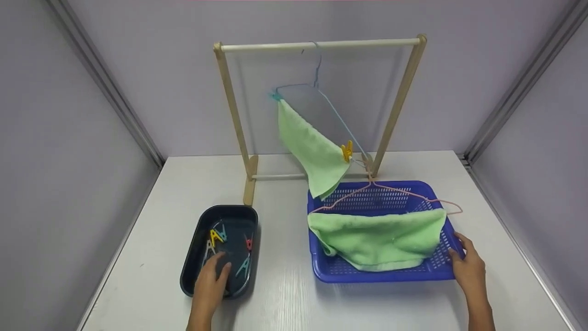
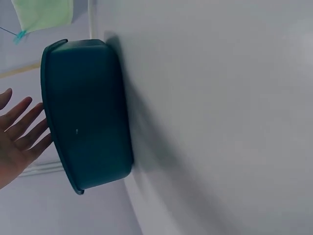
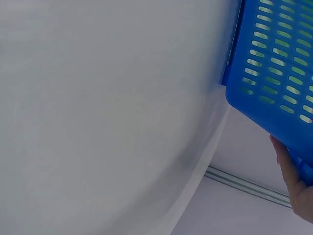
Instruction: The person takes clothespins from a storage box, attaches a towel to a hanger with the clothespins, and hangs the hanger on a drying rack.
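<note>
My left hand (image 1: 210, 284) reaches over the near part of a dark tub (image 1: 186, 271), fingers straight and holding nothing; in the left wrist view the fingers spread beside the tub's rim. Several clothespins lie in the tub, including a yellow clothespin (image 1: 214, 236) and a red clothespin (image 1: 248, 243). My right hand (image 1: 469, 267) grips the right rim of a blue perforated basket (image 1: 386, 277), thumb on the inner side. Over this basket lies a pink hanger (image 1: 349, 195) with a green towel (image 1: 381, 236) along its lower part.
Behind stands a wooden rack (image 1: 398, 105) with a white rod (image 1: 266, 47). A blue hanger (image 1: 337, 115) hangs tilted from it, bearing a second green towel (image 1: 310, 147) with an orange-yellow clothespin (image 1: 347, 151) at one corner. Walls border the white table (image 1: 285, 257).
</note>
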`<state>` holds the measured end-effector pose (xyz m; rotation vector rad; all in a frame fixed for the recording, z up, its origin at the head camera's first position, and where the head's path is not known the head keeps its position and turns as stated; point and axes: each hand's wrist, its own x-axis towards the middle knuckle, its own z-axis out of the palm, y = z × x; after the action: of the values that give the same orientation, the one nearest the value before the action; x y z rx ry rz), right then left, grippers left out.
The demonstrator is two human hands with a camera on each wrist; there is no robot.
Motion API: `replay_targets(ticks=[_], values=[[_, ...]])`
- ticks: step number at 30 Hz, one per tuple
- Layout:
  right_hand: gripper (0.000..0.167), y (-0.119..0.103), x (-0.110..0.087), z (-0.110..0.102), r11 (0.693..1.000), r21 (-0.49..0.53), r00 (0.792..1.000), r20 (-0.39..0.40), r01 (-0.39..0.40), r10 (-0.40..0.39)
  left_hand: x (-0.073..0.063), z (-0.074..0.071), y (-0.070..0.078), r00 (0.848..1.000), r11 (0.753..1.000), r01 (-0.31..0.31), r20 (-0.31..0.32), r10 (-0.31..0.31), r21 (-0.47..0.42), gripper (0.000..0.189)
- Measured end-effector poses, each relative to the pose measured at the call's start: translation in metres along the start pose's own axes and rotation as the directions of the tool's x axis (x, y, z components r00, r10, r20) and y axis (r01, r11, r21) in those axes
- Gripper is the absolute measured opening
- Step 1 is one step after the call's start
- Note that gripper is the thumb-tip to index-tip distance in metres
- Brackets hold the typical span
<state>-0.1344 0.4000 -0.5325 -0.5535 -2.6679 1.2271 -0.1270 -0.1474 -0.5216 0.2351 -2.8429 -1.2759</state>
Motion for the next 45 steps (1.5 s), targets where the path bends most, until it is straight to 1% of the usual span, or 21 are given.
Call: replay_targets(ticks=[3, 9, 13, 17, 21, 24, 27, 30, 32, 35, 38, 41, 45], values=[[0.05, -0.002, 0.002, 0.003, 1.0, -0.003, 1.0, 0.009, 0.001, -0.001, 0.006, -0.006, 0.002, 0.999, 0.999, 0.001, 0.045, -0.003, 0.036, 0.042], [0.049, 0.001, 0.0, 0.002, 1.0, 0.006, 1.0, 0.006, 0.003, -0.003, 0.018, -0.013, 0.005, 0.993, 0.992, -0.04, 0.114, 0.026, 0.122, 0.043], [0.049, 0.003, 0.0, 0.0, 1.0, 0.018, 1.0, 0.009, 0.005, -0.006, 0.022, -0.014, 0.005, 0.988, 0.987, -0.067, 0.147, 0.046, 0.143, 0.043], [0.049, 0.007, 0.0, -0.004, 1.0, 0.01, 1.0, 0.004, 0.007, -0.007, 0.023, -0.017, 0.003, 0.979, 0.982, -0.097, 0.191, 0.065, 0.162, 0.042], [0.049, 0.014, 0.001, -0.009, 1.0, 0.002, 1.0, 0.015, 0.012, -0.012, 0.026, -0.024, -0.001, 0.973, 0.969, -0.13, 0.217, 0.084, 0.209, 0.039], [0.049, 0.019, 0.002, -0.014, 1.0, -0.002, 0.999, 0.043, 0.026, -0.026, 0.03, -0.028, -0.003, 0.972, 0.961, -0.14, 0.22, 0.087, 0.238, 0.038], [0.051, 0.022, 0.004, -0.02, 0.999, -0.013, 0.996, 0.076, 0.044, -0.043, 0.034, -0.029, -0.003, 0.97, 0.961, -0.139, 0.226, 0.084, 0.24, 0.038], [0.053, 0.026, 0.006, -0.025, 0.999, -0.017, 0.994, 0.1, 0.034, -0.032, 0.038, -0.027, -0.003, 0.965, 0.966, -0.138, 0.249, 0.082, 0.218, 0.038], [0.053, 0.029, 0.007, -0.029, 0.999, -0.016, 0.994, 0.106, 0.03, -0.028, 0.039, -0.025, -0.002, 0.96, 0.967, -0.139, 0.267, 0.079, 0.212, 0.038], [0.054, 0.035, 0.009, -0.034, 1.0, -0.007, 0.993, 0.111, 0.029, -0.028, 0.039, -0.025, -0.002, 0.957, 0.969, -0.125, 0.285, 0.06, 0.214, 0.039], [0.055, 0.042, 0.011, -0.041, 1.0, 0.001, 0.993, 0.111, 0.028, -0.028, 0.038, -0.024, -0.001, 0.954, 0.972, -0.106, 0.296, 0.041, 0.208, 0.04], [0.055, 0.05, 0.013, -0.051, 1.0, -0.006, 0.995, 0.096, -0.002, 0.003, 0.039, -0.022, 0.001, 0.949, 0.975, -0.113, 0.311, 0.048, 0.192, 0.04], [0.054, 0.06, 0.016, -0.065, 0.998, -0.02, 0.997, 0.056, -0.056, 0.057, 0.04, -0.021, 0.003, 0.945, 0.977, -0.116, 0.323, 0.052, 0.181, 0.04]])
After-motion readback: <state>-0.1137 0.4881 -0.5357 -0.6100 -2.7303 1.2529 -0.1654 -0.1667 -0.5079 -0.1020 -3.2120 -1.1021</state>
